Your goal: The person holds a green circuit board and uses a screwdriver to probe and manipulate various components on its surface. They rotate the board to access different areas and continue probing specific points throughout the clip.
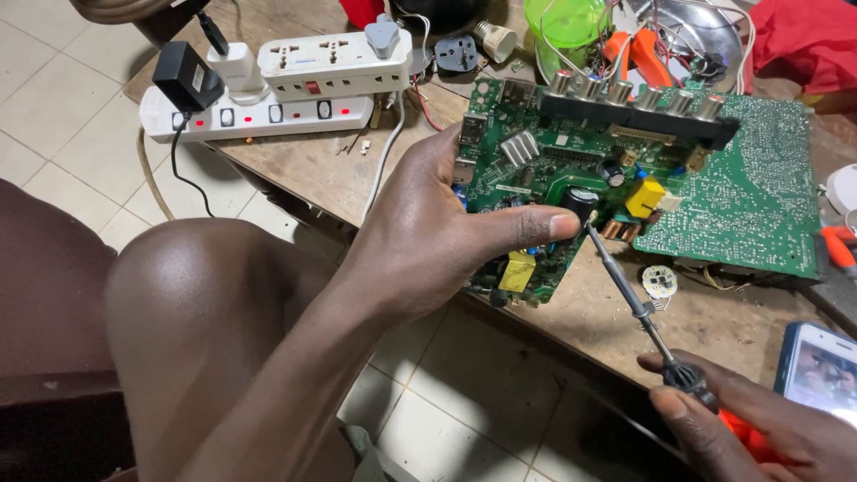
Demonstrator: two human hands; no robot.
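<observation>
- Here, the left hand (420, 241) sits in the middle of the frame, its grip closed on the near left edge of a green circuit board (536, 178), thumb lying flat across the top face beside a black capacitor (580, 203).
- The board lies tilted on the wooden bench (330, 170), its long axis running from centre frame toward the upper right; a second green board (750, 196) lies against it on the right.
- The right hand (759, 428), lower right of the frame, is clenched around the dark handle of a screwdriver (638, 308).
- The screwdriver's shaft slants up and left, and its tip meets the board just below the capacitor, right beside the left thumb tip.
- So the board lies up and left of the right hand, along the line of the shaft; the left hand is the nearer one, already on it.
- A white power strip (268, 112) with plugs sits at upper left, a phone (821, 370) at the lower right edge, and a small round white lamp board (660, 281) lies on the bench below the boards.
</observation>
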